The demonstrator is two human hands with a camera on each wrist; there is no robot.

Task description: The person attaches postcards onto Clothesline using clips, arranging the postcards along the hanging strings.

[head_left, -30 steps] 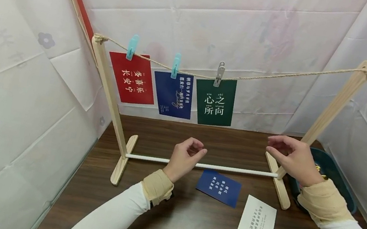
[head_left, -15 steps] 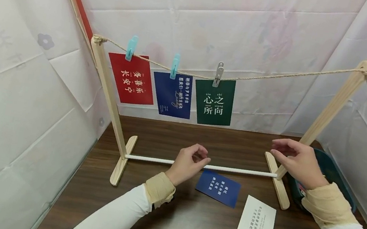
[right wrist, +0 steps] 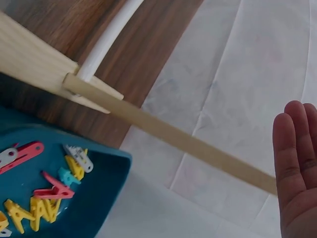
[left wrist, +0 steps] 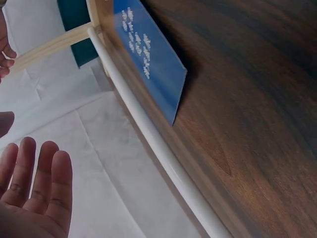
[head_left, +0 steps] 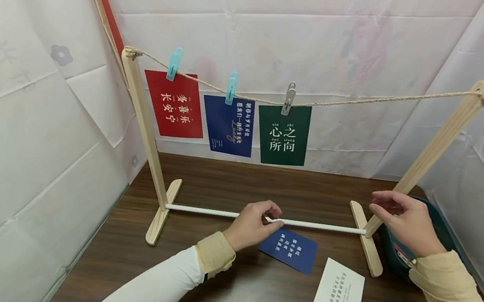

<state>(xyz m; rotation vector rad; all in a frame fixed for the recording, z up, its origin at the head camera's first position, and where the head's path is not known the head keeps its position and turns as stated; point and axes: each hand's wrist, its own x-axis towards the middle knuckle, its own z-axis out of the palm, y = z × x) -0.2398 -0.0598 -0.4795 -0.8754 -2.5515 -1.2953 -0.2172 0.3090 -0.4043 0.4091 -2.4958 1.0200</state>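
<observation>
My left hand (head_left: 256, 225) holds nothing; its relaxed fingers hover over the white bottom rod, right by the corner of a blue card (head_left: 288, 249) on the table. In the left wrist view its fingers (left wrist: 60, 183) are apart from the card (left wrist: 153, 54). My right hand (head_left: 408, 222), empty with loosely bent fingers, is beside the right post, over the edge of a dark teal bin (head_left: 444, 225). The right wrist view shows red, yellow, grey and teal clothespins (right wrist: 54, 186) inside that bin. A white card (head_left: 337, 297) lies to the right of the blue one.
From a twine line (head_left: 363, 102) hang a red card (head_left: 174, 104), another blue card (head_left: 228, 125) and a green card (head_left: 282, 133), each under a clothespin. Wooden posts (head_left: 444, 135) with flat feet carry the line. White cloth (head_left: 308, 35) walls the table on several sides.
My left hand has moved right and down toward the blue card on the table. My right hand has shifted right, toward the bin. The hanging cards stay where they were.
</observation>
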